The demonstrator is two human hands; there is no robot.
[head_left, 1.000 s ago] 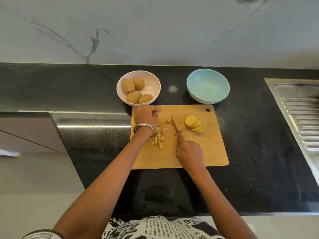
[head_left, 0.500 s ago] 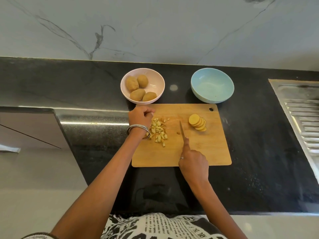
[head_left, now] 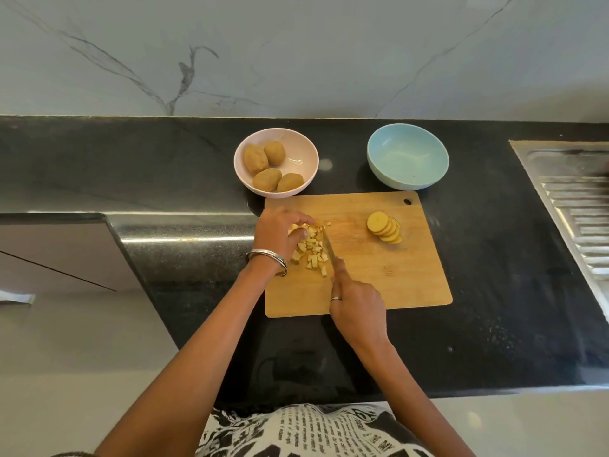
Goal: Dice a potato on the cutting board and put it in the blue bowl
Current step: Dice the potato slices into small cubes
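Left hand [head_left: 280,233]: fingers curled down over the far end of the dice pile [head_left: 311,249], touching the pieces; whether it grips any of them cannot be told. Bangle [head_left: 267,261] on the wrist.

Right hand [head_left: 357,306]: closed round the knife [head_left: 329,248] handle, forefinger stretched along the spine, ring on one finger. Blade points toward the table's far edge and lies just beside the pile's right side, touching or nearly so; the handle itself is hidden in the fist.

Dice pile: small pale sticks and cubes on the left part of the board [head_left: 389,278], between left hand and blade. A few loose bits lie past the blade tip.

Slices [head_left: 384,230]: a row of round potato slices, overlapping and leaning, on the far right part of the board, well apart from the knife.

Board: wooden, hanging hole at its far right corner, lying on the black table [head_left: 510,291] near the front edge.

Blue bowl [head_left: 408,156]: beyond the board's far right corner, toward the table's back edge; no potato in it.

Pink bowl [head_left: 276,161]: beyond the board's far left corner, just beside it, with four whole potatoes [head_left: 267,161].

Sink drainer [head_left: 576,206]: steel, ridged, at the table's right edge.

Wall [head_left: 296,54]: veined marble behind the back edge.
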